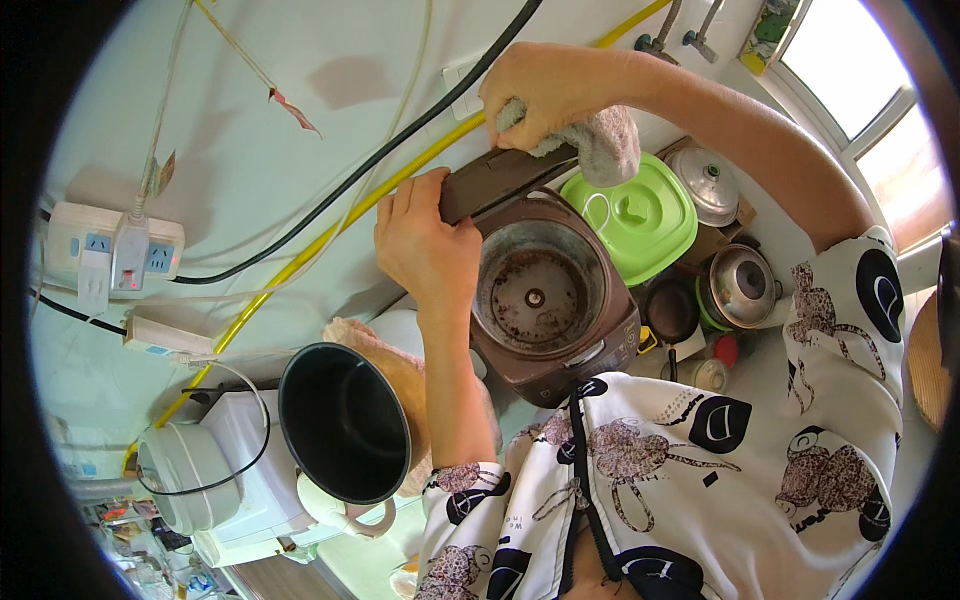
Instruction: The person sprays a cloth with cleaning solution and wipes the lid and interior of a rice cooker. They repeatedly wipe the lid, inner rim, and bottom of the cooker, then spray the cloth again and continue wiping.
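A brown rice cooker (555, 360) stands before me with its lid (487, 184) raised. Its inner pot is out, so the heating plate (517, 300) shows, with dark brown stains around the central sensor. My left hand (431, 240) grips the lid's left end. In my right hand (536, 97) is a bunched grey cloth (600, 146), pressed to the lid's upper right edge; part of it hangs down. The lid's inner face is hidden from view. To the left, a dark non-stick inner pot (345, 424) lies tilted with its mouth towards me.
A green plastic lid (637, 217) sits right of the cooker, near steel pot lids (742, 285) and a small frying pan (671, 307). A yellow hose (300, 259) and black cable (337, 180) run along the wall. Power strips (112, 244) and a white appliance (247, 450) are at left.
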The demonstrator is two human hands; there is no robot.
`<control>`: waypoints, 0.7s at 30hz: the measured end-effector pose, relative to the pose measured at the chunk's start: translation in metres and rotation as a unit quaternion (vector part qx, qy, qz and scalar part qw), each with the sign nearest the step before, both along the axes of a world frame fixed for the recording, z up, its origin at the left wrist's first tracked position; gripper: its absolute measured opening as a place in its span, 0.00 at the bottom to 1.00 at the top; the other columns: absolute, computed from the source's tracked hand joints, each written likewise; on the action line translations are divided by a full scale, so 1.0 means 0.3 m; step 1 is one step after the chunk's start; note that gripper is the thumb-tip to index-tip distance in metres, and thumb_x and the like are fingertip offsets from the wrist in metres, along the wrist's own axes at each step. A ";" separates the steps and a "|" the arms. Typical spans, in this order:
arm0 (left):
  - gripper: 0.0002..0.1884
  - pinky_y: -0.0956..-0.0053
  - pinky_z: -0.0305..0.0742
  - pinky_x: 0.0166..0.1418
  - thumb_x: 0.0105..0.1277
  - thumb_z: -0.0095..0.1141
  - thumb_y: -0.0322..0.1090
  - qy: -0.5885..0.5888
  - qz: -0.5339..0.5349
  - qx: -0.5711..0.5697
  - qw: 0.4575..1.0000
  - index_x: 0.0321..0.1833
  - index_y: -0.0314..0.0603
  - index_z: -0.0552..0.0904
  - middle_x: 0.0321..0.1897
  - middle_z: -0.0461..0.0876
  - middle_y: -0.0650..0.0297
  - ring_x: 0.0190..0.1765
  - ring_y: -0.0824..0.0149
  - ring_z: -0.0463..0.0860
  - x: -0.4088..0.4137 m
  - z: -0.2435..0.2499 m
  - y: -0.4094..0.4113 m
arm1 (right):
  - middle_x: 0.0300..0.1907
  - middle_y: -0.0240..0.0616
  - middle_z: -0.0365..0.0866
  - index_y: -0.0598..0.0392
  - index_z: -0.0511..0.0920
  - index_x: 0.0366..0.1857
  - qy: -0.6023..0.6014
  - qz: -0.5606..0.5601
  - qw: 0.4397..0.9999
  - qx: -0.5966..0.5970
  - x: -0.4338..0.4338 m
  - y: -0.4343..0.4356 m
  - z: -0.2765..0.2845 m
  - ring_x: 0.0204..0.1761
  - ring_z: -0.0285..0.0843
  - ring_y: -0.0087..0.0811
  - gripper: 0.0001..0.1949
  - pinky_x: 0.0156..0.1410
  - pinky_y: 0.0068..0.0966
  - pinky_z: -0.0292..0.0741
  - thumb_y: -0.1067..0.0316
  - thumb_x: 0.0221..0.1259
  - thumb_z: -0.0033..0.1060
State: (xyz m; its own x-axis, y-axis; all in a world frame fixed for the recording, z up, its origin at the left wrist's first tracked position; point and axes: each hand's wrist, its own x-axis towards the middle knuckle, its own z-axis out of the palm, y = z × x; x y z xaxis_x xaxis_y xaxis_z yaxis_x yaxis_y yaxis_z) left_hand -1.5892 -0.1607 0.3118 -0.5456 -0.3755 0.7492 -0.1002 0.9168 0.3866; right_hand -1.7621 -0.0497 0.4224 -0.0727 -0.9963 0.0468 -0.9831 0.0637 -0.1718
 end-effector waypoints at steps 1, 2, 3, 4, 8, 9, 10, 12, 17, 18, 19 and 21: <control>0.22 0.61 0.75 0.47 0.39 0.65 0.22 0.001 -0.004 0.002 1.000 0.43 0.45 0.84 0.37 0.83 0.64 0.43 0.54 0.79 -0.001 0.000 -0.001 | 0.23 0.46 0.77 0.59 0.84 0.26 -0.020 0.008 0.999 -0.029 -0.025 0.014 -0.024 0.27 0.74 0.41 0.13 0.36 0.35 0.72 0.59 0.46 0.62; 0.23 0.61 0.75 0.47 0.38 0.65 0.22 0.002 -0.006 0.002 1.000 0.43 0.45 0.84 0.37 0.83 0.63 0.43 0.54 0.79 -0.003 -0.003 -0.002 | 0.19 0.48 0.75 0.61 0.82 0.22 -0.039 0.018 0.997 -0.058 -0.044 0.032 -0.043 0.23 0.71 0.42 0.14 0.33 0.36 0.71 0.57 0.46 0.62; 0.23 0.62 0.75 0.47 0.38 0.65 0.22 0.004 -0.011 0.000 1.000 0.43 0.45 0.84 0.37 0.83 0.63 0.42 0.53 0.79 -0.009 0.000 -0.001 | 0.22 0.47 0.78 0.60 0.84 0.25 -0.062 -0.003 0.996 -0.067 -0.063 0.067 -0.051 0.25 0.74 0.39 0.14 0.35 0.34 0.73 0.58 0.47 0.62; 0.23 0.62 0.75 0.47 0.38 0.65 0.21 0.008 -0.014 0.001 1.000 0.43 0.45 0.84 0.37 0.83 0.63 0.42 0.53 0.79 -0.009 0.002 -0.002 | 0.24 0.46 0.81 0.60 0.85 0.28 -0.081 -0.021 0.994 -0.074 -0.078 0.103 -0.055 0.26 0.77 0.36 0.13 0.37 0.32 0.74 0.59 0.48 0.63; 0.23 0.63 0.76 0.45 0.38 0.64 0.20 0.025 -0.001 -0.016 1.000 0.42 0.45 0.84 0.37 0.84 0.64 0.41 0.55 0.79 -0.007 0.005 0.000 | 0.33 0.41 0.88 0.57 0.88 0.38 -0.181 -0.153 0.970 -0.058 -0.119 0.249 -0.072 0.34 0.82 0.25 0.15 0.44 0.26 0.79 0.61 0.50 0.65; 0.23 0.64 0.76 0.45 0.38 0.63 0.20 0.015 0.004 -0.022 1.000 0.42 0.45 0.84 0.37 0.84 0.65 0.41 0.55 0.79 0.006 0.006 0.005 | 0.33 0.39 0.87 0.57 0.88 0.38 -0.188 -0.152 0.968 -0.067 -0.111 0.249 -0.079 0.35 0.82 0.25 0.14 0.44 0.26 0.78 0.62 0.50 0.66; 0.23 0.64 0.76 0.44 0.38 0.63 0.20 0.006 0.008 -0.029 1.000 0.42 0.45 0.84 0.37 0.84 0.65 0.41 0.55 0.79 0.012 0.006 0.008 | 0.32 0.38 0.86 0.57 0.88 0.37 -0.195 -0.152 0.966 -0.075 -0.096 0.248 -0.087 0.36 0.82 0.26 0.13 0.44 0.26 0.78 0.62 0.50 0.67; 0.23 0.64 0.76 0.43 0.38 0.63 0.20 0.026 -0.013 -0.025 0.999 0.42 0.46 0.84 0.36 0.84 0.65 0.40 0.56 0.79 -0.012 0.003 0.011 | 0.31 0.38 0.86 0.57 0.88 0.37 -0.194 -0.173 0.962 -0.081 -0.070 0.260 -0.080 0.36 0.82 0.26 0.13 0.44 0.26 0.78 0.62 0.50 0.68; 0.23 0.66 0.76 0.43 0.38 0.62 0.20 0.034 -0.013 -0.034 0.999 0.41 0.47 0.85 0.36 0.84 0.66 0.39 0.56 0.79 -0.002 -0.007 0.005 | 0.30 0.40 0.87 0.54 0.89 0.36 -0.193 -0.194 0.960 -0.051 -0.014 0.148 -0.073 0.34 0.81 0.25 0.14 0.43 0.26 0.78 0.58 0.48 0.69; 0.23 0.66 0.77 0.43 0.37 0.62 0.20 0.041 -0.015 -0.030 0.999 0.41 0.47 0.85 0.36 0.84 0.66 0.39 0.56 0.79 -0.009 -0.003 0.006 | 0.30 0.40 0.87 0.54 0.89 0.35 -0.185 -0.200 0.960 -0.060 -0.023 0.156 -0.070 0.34 0.81 0.25 0.14 0.43 0.26 0.78 0.57 0.48 0.69; 0.23 0.66 0.77 0.43 0.37 0.61 0.20 0.046 -0.017 -0.025 0.998 0.41 0.47 0.85 0.36 0.84 0.66 0.39 0.56 0.79 -0.015 0.002 0.007 | 0.30 0.39 0.87 0.55 0.89 0.35 -0.176 -0.207 0.960 -0.070 -0.046 0.177 -0.077 0.34 0.81 0.25 0.14 0.44 0.26 0.78 0.57 0.48 0.70; 0.23 0.66 0.77 0.43 0.37 0.61 0.19 0.045 -0.009 -0.022 0.999 0.41 0.47 0.85 0.36 0.85 0.65 0.39 0.56 0.79 -0.013 -0.007 -0.002 | 0.32 0.37 0.87 0.56 0.88 0.36 -0.208 -0.218 0.950 -0.089 -0.065 0.227 -0.107 0.34 0.81 0.25 0.14 0.45 0.25 0.78 0.58 0.49 0.70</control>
State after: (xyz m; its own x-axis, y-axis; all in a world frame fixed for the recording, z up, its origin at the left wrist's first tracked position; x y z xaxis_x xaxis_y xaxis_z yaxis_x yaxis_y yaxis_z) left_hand -1.5932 -0.1614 0.3098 -0.4811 -0.3314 0.8116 -0.0499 0.9346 0.3521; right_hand -1.7817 0.0184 0.3902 -0.5247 -0.8467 0.0884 -0.7155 0.3823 -0.5847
